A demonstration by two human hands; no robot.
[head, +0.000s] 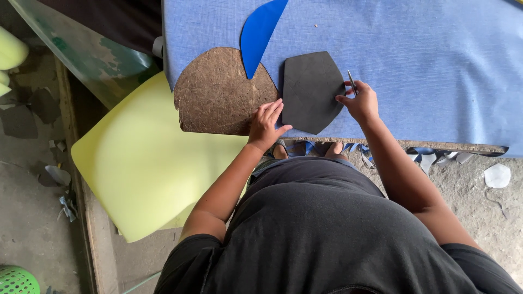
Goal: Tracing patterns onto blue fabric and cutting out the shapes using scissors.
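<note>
A flat black many-sided template (311, 91) lies on the blue sheet material (425, 60) covering the table. My right hand (359, 101) rests at the template's right edge and holds a thin pen-like tool (352, 81) upright against it. My left hand (267, 123) lies flat with fingers apart, pressing on the near edge of a brown half-round board (218, 92), just left of the template. A curved bright blue cut piece (258, 32) overlaps the top of the brown board.
A pale yellow foam sheet (141, 163) leans at the left below the table. Offcuts (436, 158) hang and lie under the table's front edge, and a white scrap (497, 175) sits on the concrete floor. A green basket (16, 280) shows at bottom left.
</note>
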